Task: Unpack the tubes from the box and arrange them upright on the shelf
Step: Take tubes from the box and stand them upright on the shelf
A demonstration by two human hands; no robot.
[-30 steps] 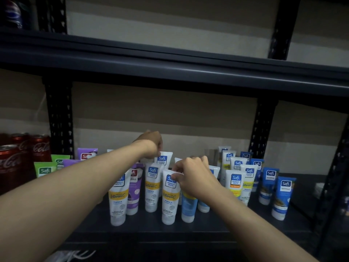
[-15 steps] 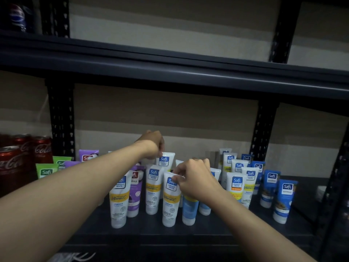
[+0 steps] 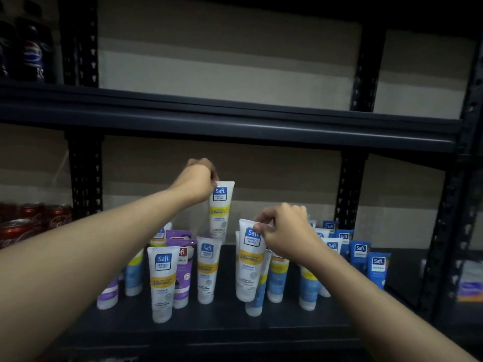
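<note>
Several Safi tubes stand cap-down on the dark shelf (image 3: 287, 320). My left hand (image 3: 196, 180) pinches the top edge of a white-and-yellow tube (image 3: 220, 210) and holds it raised above the back row. My right hand (image 3: 285, 231) pinches the top of another white-and-yellow tube (image 3: 248, 262), lifted slightly off the shelf in front of a blue tube. Two more white-and-yellow tubes (image 3: 162, 280) stand at the front left, with purple tubes (image 3: 183, 273) behind them. Blue tubes (image 3: 376, 269) stand at the right. No box is visible.
Red cola cans (image 3: 31, 223) stand at the shelf's left end. Dark bottles (image 3: 31, 50) sit on the upper shelf (image 3: 235, 118), which hangs close above the hands. Black perforated uprights (image 3: 350, 189) frame the bay. Some packets (image 3: 470, 286) lie at the far right.
Both hands have lifted their tubes: the left one rose well above the back row, the right one came up slightly. The camera has moved closer.
</note>
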